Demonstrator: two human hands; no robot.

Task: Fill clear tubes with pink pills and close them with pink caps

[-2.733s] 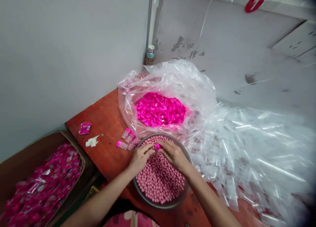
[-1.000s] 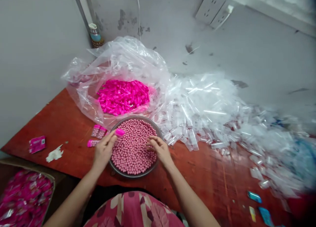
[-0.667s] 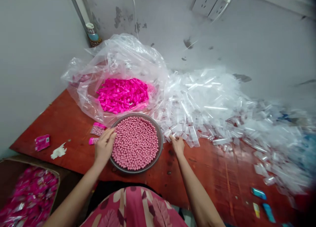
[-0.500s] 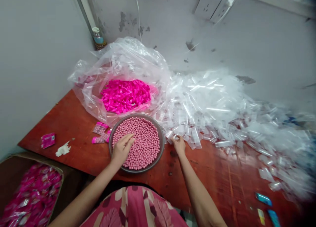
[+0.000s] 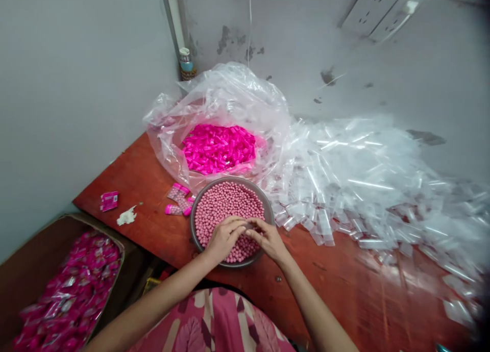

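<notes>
A dark round bowl (image 5: pixel 194 228) full of pink beads (image 5: pixel 225 204) stands near the table's front edge. Over its front part, my left hand (image 5: pixel 226 237) and my right hand (image 5: pixel 268 239) meet at the fingertips. The fingers of both hands are bent and pressed together; what lies between them is too small to make out. Behind the bowl, bright pink pieces (image 5: pixel 220 148) fill an open clear plastic bag (image 5: pixel 237 97). A wide heap of clear small sleeves (image 5: pixel 344 173) spreads to the right. Filled pink-capped packs (image 5: pixel 179 199) lie left of the bowl.
At the lower left, a box (image 5: pixel 123 257) holds many pink wrapped packs. A pink packet (image 5: pixel 109 201) and a white patch (image 5: pixel 126 216) are on the red-brown table (image 5: pixel 153 229). A bottle (image 5: pixel 186 61) stands in the back corner, and sockets (image 5: pixel 373 10) are on the wall.
My right hand has moved left from the edge of the clear sleeves to the bowl. My left hand has shifted toward the bowl's front and meets it. The view has turned left.
</notes>
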